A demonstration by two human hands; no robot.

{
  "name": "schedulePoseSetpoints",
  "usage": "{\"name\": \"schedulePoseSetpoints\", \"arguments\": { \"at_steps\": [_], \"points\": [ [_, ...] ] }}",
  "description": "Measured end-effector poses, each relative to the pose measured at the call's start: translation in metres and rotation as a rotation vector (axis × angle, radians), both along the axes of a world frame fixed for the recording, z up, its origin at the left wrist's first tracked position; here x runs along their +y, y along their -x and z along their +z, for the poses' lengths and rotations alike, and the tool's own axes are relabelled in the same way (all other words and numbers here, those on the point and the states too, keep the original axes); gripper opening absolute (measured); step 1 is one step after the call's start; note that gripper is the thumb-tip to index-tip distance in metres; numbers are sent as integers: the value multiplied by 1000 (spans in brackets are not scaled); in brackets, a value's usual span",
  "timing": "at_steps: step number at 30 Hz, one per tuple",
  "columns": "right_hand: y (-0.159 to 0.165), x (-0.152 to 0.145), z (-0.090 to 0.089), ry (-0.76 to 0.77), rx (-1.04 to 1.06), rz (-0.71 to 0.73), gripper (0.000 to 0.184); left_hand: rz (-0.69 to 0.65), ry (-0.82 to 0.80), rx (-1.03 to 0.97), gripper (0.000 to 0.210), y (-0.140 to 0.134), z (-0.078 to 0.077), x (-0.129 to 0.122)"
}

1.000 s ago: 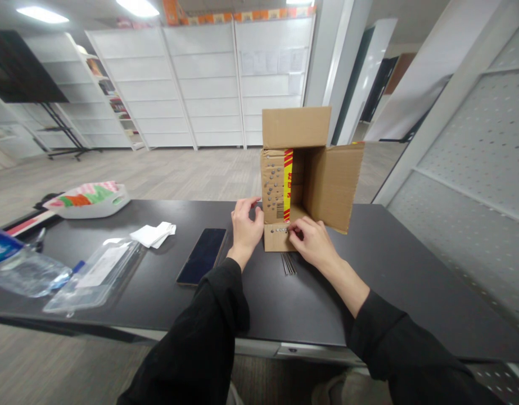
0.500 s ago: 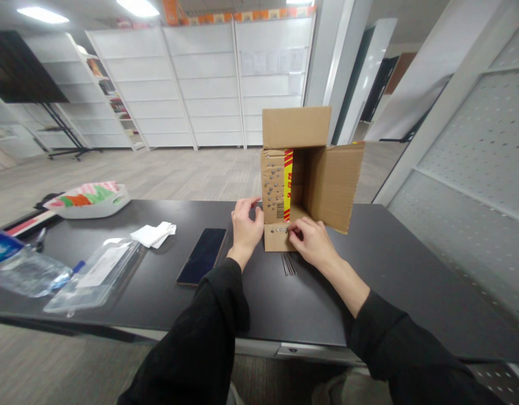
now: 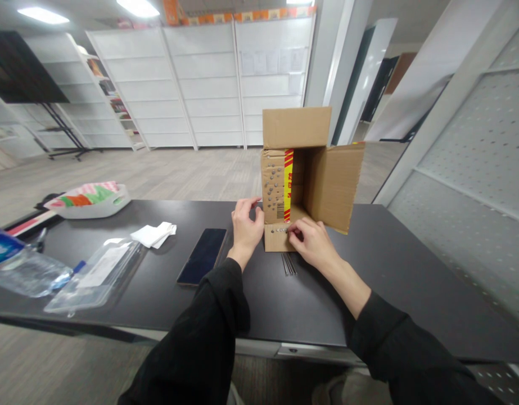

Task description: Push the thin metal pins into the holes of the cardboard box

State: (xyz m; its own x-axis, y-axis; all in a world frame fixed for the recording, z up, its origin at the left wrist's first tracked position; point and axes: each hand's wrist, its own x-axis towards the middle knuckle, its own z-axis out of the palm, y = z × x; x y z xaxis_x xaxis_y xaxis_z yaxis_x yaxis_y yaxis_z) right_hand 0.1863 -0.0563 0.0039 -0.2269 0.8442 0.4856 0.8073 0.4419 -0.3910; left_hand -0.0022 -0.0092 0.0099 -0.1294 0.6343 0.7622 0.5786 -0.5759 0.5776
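An open cardboard box (image 3: 314,180) stands on the dark table with its opening towards me. Its left front flap (image 3: 272,188) carries many round metal heads beside a yellow and red strip. On the low front flap (image 3: 275,243) runs a short row of similar heads (image 3: 278,230). My right hand (image 3: 312,237) pinches at the right end of that row; what its fingertips hold is hidden. My left hand (image 3: 247,224) is at the box's left edge, fingers apart, thumb close to the cardboard. Below the flap lie several thin metal nails (image 3: 288,264).
Left of my left hand lies a dark phone (image 3: 202,256). Beyond it are white tissues (image 3: 154,234), a clear plastic case (image 3: 96,273), a water bottle (image 3: 27,270) and a white tray (image 3: 103,210) with colourful contents. A perforated panel (image 3: 482,163) borders the table's right side.
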Motion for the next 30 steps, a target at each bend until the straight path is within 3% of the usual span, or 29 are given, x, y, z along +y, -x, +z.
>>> {"name": "schedulePoseSetpoints", "arguments": {
  "at_steps": [11, 30],
  "points": [
    [1, -7, 4, -1, -2, 82, 8, 0, -5, 0, 27, 0, -1, 2],
    [5, -25, 12, 190, -94, 277, 16, -4, 17, -5, 26, 0, 1, 0]
  ]
}}
